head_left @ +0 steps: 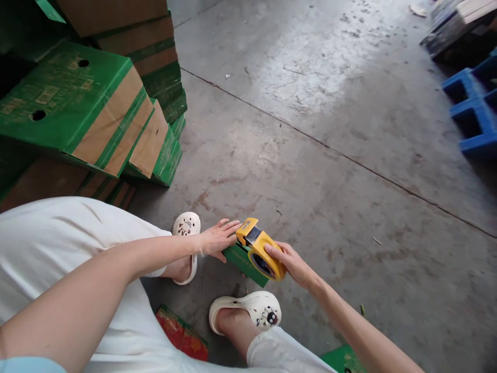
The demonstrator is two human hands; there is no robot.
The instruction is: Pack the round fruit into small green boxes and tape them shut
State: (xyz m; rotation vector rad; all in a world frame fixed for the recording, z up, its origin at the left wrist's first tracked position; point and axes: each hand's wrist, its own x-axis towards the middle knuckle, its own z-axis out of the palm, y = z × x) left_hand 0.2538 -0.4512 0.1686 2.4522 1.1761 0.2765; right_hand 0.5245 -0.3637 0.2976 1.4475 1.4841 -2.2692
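Note:
My right hand (289, 261) is wrapped round a yellow tape dispenser (277, 267), held low over the floor between my feet. Its front end points toward my left hand (220, 239), whose fingers are stretched out and spread. Those fingertips reach the dispenser's front end; whether they touch it or the cardboard beneath, I cannot tell. Under the dispenser is a green cardboard piece (244, 267), partly hidden by the tool and my left hand.
Stacked green and brown cardboard boxes (104, 103) rise at the left. A blue plastic pallet (476, 116) lies at the far right. Two white clogs (264, 306) are on my feet. A red and green box (181, 334) shows between my legs on the concrete floor (349, 217).

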